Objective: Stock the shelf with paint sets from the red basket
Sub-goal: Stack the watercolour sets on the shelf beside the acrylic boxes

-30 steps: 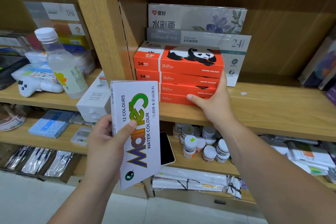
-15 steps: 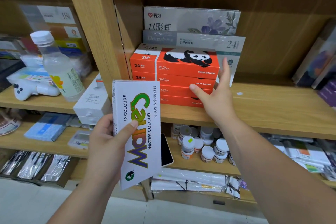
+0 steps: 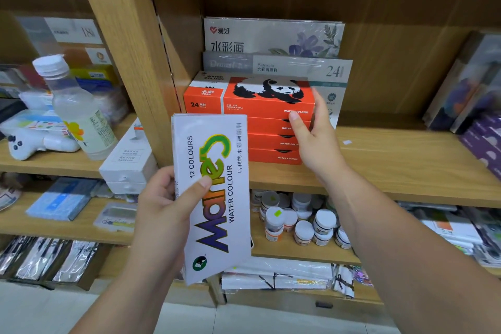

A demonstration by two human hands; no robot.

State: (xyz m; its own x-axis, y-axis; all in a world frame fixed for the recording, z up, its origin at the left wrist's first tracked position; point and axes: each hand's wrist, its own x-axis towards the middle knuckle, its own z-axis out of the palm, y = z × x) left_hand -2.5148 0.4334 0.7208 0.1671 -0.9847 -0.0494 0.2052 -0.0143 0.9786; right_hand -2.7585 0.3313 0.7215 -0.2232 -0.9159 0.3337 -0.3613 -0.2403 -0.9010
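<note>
My left hand (image 3: 160,203) holds a white "12 COLOURS" Marie's water colour set (image 3: 217,214) upright in front of the shelf, thumb across its face. A stack of orange panda water colour boxes (image 3: 271,107) lies on the wooden shelf (image 3: 393,165), close to the upright post. My right hand (image 3: 317,144) is at the stack's right end: thumb on the top box's front edge, fingers spread along the end, not closed around a box. The red basket is out of view.
Two grey watercolour boxes (image 3: 298,68) stand behind the stack. Books (image 3: 474,89) lean at the far right. Left of the wooden post (image 3: 130,49) are a plastic bottle (image 3: 76,111) and white boxes (image 3: 127,165). Paint jars (image 3: 301,219) fill the shelf below.
My right hand slid up from the lower front of the orange stack to its top right corner. The left hand keeps the white set where it was.
</note>
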